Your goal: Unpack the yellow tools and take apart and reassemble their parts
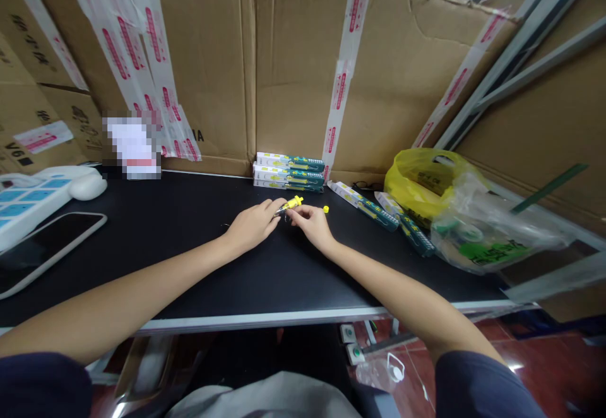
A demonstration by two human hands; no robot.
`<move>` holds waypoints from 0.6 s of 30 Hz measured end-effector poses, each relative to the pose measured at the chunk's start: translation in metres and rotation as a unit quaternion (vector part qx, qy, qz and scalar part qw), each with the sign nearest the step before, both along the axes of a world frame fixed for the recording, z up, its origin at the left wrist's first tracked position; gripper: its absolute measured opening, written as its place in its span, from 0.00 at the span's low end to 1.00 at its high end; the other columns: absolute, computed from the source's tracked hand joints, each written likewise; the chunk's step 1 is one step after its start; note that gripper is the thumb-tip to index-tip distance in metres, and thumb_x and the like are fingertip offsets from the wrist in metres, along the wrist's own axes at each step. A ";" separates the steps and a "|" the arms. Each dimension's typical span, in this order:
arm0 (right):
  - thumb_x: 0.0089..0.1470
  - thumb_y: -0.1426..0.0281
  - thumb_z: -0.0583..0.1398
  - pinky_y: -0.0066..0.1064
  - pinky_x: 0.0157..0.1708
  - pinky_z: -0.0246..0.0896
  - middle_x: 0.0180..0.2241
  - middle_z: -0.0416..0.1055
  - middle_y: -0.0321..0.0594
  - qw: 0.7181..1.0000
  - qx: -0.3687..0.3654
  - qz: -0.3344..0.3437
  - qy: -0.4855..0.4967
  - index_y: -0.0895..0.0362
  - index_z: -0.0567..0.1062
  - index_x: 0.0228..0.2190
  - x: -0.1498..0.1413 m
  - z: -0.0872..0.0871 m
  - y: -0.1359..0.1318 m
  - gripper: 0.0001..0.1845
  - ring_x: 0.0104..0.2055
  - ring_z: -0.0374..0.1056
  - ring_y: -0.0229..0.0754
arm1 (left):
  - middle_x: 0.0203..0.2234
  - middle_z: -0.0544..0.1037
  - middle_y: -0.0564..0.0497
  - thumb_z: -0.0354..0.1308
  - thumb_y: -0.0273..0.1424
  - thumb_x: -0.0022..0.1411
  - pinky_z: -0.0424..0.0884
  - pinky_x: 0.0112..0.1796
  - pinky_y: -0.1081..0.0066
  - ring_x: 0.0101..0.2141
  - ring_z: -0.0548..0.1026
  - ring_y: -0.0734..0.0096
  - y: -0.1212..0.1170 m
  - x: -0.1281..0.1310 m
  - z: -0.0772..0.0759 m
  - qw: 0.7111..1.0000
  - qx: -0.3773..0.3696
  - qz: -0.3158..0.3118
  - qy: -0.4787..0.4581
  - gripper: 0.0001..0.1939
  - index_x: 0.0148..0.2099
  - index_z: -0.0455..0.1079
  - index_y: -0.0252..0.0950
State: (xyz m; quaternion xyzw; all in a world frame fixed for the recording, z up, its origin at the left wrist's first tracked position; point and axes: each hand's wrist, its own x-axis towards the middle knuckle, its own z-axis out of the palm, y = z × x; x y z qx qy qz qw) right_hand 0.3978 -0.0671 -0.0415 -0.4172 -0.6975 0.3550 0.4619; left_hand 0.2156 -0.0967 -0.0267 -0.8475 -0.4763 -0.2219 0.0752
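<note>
My left hand is closed around a slim tool with a yellow end, which points up and to the right past the fingertips. Its lower part looks dark and metallic and is mostly covered by the fingers. Close beside it, my right hand pinches with thumb and forefinger near the tool's metal part; whatever lies in that pinch is too small to make out. A small yellow cap-like piece rests on the black table just beyond the right hand.
Several slim green-and-white boxes are stacked against the cardboard wall. Two more boxes lie to the right, near a yellow plastic bag and a clear bag. At left are a power strip and a phone.
</note>
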 end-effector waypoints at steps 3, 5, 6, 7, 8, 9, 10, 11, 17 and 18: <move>0.53 0.59 0.60 0.26 0.25 0.55 0.18 0.68 0.34 0.999 0.028 -0.002 -0.020 0.59 0.71 0.21 0.000 0.001 -0.004 0.17 0.21 0.60 0.34 | 0.45 0.73 0.49 0.47 0.35 0.69 0.70 0.34 0.73 0.41 0.76 0.66 -0.001 0.000 -0.001 1.000 0.005 0.015 0.021 0.20 0.62 0.55 0.42; 0.55 0.60 0.58 0.26 0.27 0.56 0.19 0.67 0.33 0.997 0.063 0.001 -0.053 0.58 0.71 0.22 0.000 0.002 -0.007 0.17 0.22 0.61 0.34 | 0.43 0.73 0.50 0.46 0.37 0.69 0.69 0.31 0.74 0.38 0.77 0.67 0.000 -0.001 -0.001 0.999 0.005 0.028 0.034 0.22 0.64 0.52 0.44; 0.56 0.61 0.58 0.26 0.28 0.56 0.19 0.67 0.33 0.994 0.081 0.002 -0.073 0.58 0.70 0.22 0.000 0.003 -0.008 0.16 0.22 0.61 0.34 | 0.42 0.74 0.51 0.45 0.38 0.70 0.68 0.30 0.75 0.37 0.77 0.68 0.000 -0.001 -0.001 0.999 0.003 0.034 0.039 0.23 0.65 0.51 0.46; 0.57 0.62 0.57 0.26 0.28 0.56 0.20 0.67 0.33 0.991 0.098 0.002 -0.093 0.58 0.70 0.23 0.000 0.003 -0.010 0.16 0.23 0.61 0.35 | 0.42 0.74 0.51 0.45 0.39 0.70 0.67 0.29 0.75 0.35 0.77 0.68 0.000 -0.001 -0.001 0.998 0.001 0.039 0.044 0.24 0.66 0.50 0.47; 0.57 0.62 0.56 0.27 0.29 0.56 0.20 0.67 0.34 0.987 0.112 0.002 -0.112 0.58 0.70 0.23 0.000 0.004 -0.010 0.15 0.23 0.61 0.35 | 0.42 0.74 0.51 0.44 0.39 0.70 0.67 0.28 0.76 0.35 0.77 0.69 0.000 -0.001 -0.001 0.998 -0.001 0.044 0.048 0.24 0.66 0.49 0.48; 0.58 0.63 0.56 0.27 0.28 0.55 0.20 0.67 0.34 0.984 0.125 0.000 -0.127 0.57 0.70 0.23 0.000 0.004 -0.011 0.15 0.23 0.61 0.36 | 0.42 0.74 0.52 0.44 0.39 0.70 0.66 0.27 0.76 0.34 0.77 0.69 0.000 -0.001 -0.001 0.997 -0.002 0.047 0.053 0.24 0.66 0.49 0.48; 0.58 0.64 0.56 0.27 0.28 0.55 0.20 0.67 0.34 0.981 0.134 -0.002 -0.139 0.57 0.70 0.23 0.001 0.004 -0.011 0.14 0.23 0.61 0.36 | 0.42 0.74 0.51 0.43 0.39 0.70 0.66 0.27 0.76 0.34 0.77 0.69 0.000 -0.001 -0.001 0.997 -0.003 0.051 0.058 0.24 0.66 0.49 0.48; 0.58 0.64 0.56 0.27 0.28 0.55 0.20 0.67 0.34 0.979 0.142 -0.004 -0.149 0.57 0.70 0.23 0.001 0.004 -0.011 0.14 0.23 0.61 0.36 | 0.42 0.74 0.51 0.43 0.39 0.70 0.66 0.27 0.76 0.34 0.77 0.69 0.000 -0.001 -0.001 0.997 -0.003 0.052 0.063 0.24 0.66 0.49 0.48; 0.58 0.67 0.56 0.27 0.28 0.55 0.20 0.67 0.34 0.972 0.162 0.002 -0.169 0.56 0.69 0.22 0.001 0.002 -0.009 0.13 0.23 0.61 0.36 | 0.40 0.74 0.50 0.41 0.38 0.71 0.66 0.26 0.76 0.33 0.77 0.68 0.001 -0.002 -0.002 0.995 -0.005 0.057 0.086 0.24 0.67 0.49 0.48; 0.57 0.68 0.56 0.27 0.28 0.55 0.20 0.67 0.34 0.972 0.163 0.003 -0.170 0.56 0.69 0.22 0.001 0.002 -0.009 0.13 0.23 0.61 0.36 | 0.40 0.74 0.50 0.41 0.38 0.71 0.66 0.26 0.76 0.33 0.76 0.68 0.001 -0.002 -0.003 0.994 -0.003 0.058 0.087 0.24 0.67 0.49 0.48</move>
